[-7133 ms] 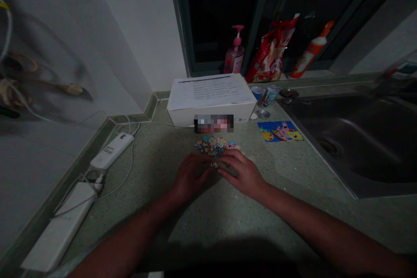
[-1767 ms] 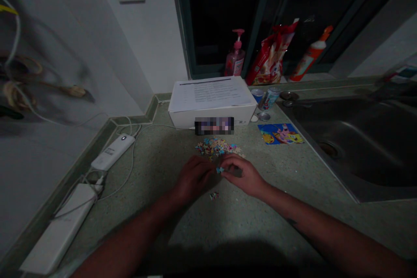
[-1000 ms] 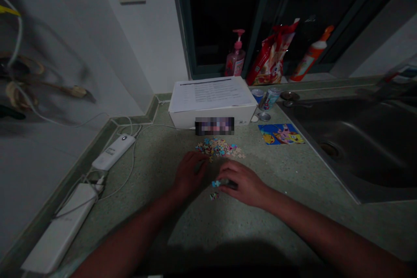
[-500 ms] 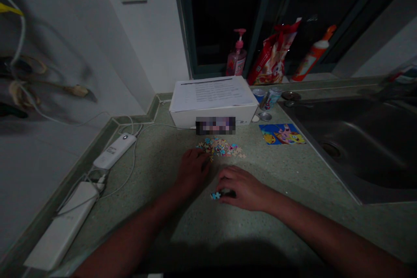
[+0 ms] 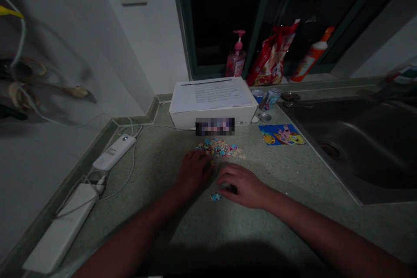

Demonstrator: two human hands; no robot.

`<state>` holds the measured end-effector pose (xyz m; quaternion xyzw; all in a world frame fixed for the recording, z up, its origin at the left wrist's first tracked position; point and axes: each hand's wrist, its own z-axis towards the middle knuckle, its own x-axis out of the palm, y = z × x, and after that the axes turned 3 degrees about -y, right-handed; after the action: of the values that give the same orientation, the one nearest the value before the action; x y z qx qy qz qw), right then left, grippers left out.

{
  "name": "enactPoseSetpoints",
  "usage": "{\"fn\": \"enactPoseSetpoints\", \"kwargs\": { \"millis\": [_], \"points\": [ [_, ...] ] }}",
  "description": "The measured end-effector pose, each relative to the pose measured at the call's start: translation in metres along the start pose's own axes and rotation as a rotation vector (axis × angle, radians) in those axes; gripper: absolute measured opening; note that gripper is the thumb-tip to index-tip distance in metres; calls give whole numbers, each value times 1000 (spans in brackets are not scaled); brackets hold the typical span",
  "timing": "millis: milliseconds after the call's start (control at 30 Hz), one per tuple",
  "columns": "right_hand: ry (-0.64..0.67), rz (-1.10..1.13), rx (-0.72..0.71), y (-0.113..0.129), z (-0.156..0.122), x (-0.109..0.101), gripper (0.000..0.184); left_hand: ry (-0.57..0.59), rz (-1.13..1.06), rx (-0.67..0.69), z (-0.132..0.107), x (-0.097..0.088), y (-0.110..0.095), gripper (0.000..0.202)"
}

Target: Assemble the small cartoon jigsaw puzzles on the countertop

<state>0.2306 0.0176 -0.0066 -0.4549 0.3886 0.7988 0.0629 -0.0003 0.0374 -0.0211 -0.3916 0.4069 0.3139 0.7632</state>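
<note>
Puzzle pieces (image 5: 215, 197) lie just beside the right hand (image 5: 243, 186).

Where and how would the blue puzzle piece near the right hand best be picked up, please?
Probably by its outer edges, pinched lightly from the right by the right hand, which is already close on that side. The blue puzzle piece looks small and flat, with knobs sticking out, and it lies low over the counter, so its edges seem to offer the best grip.

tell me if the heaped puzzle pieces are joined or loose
Loose: the heaped puzzle pieces lie jumbled, coloured and pale sides mixed; small joins can't be told.
</note>
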Motion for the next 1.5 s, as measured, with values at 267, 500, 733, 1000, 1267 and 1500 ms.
{"fn": "enactPoseSetpoints", "kwargs": {
  "millis": [267,500,733,1000,1267,1500],
  "points": [
    [-65,-29,4,-5,0,4,4,-9,-1,60,-1,2,0,18],
    [-175,-74,21,-15,2,6,7,-20,-55,92,-3,1,0,17],
    [-182,-119,56,-15,5,5,7,-6,-58,36,-1,1,-2,11],
    [-190,-142,62,-17,7,7,8,7,-128,22,1,1,-1,10],
    [-188,-144,60,-17,8,8,9,19,-132,-17,1,0,-2,10],
    [-191,-155,69,-16,8,8,8,-16,-146,-20,2,2,-1,12]
  ]
}}
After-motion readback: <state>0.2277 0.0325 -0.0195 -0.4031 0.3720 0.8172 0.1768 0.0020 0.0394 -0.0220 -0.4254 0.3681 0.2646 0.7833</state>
